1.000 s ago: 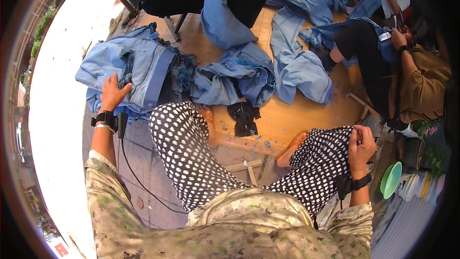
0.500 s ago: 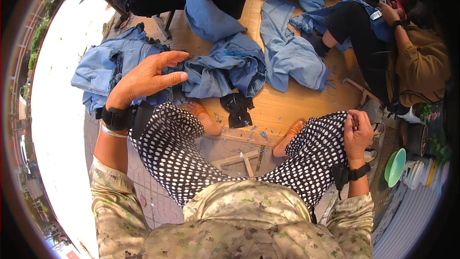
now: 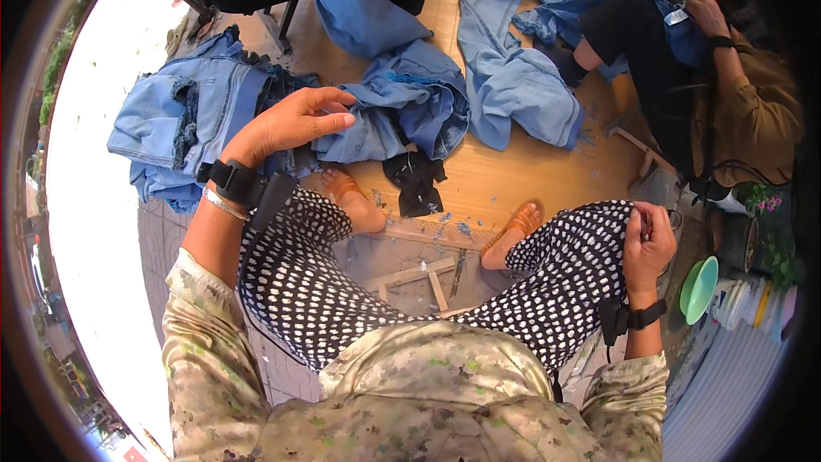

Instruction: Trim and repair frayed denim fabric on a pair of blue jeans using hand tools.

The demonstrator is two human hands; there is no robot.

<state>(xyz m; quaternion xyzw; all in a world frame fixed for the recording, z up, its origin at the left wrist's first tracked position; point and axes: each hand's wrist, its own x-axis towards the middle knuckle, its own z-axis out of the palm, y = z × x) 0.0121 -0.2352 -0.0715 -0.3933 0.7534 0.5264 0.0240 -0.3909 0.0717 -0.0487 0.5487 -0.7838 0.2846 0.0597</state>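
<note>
My left hand is raised above my left knee, fingers apart and slightly curled, holding nothing. It hovers over a heap of blue denim garments on the wooden floor. A lighter frayed denim piece lies just to its left. My right hand rests on my right knee with its fingers curled against the black-and-white dotted trousers. I cannot tell whether it holds anything small. Both wrists wear black straps.
Another seated person in a brown top works on denim at the far right. More denim pieces are spread over the wooden floor. A small black cloth lies near my sandalled feet. A green bowl sits at the right.
My left hand lifted off the light denim at the left and swung up and right over the darker heap, and its fingers have curled a little. The right hand stayed on the knee.
</note>
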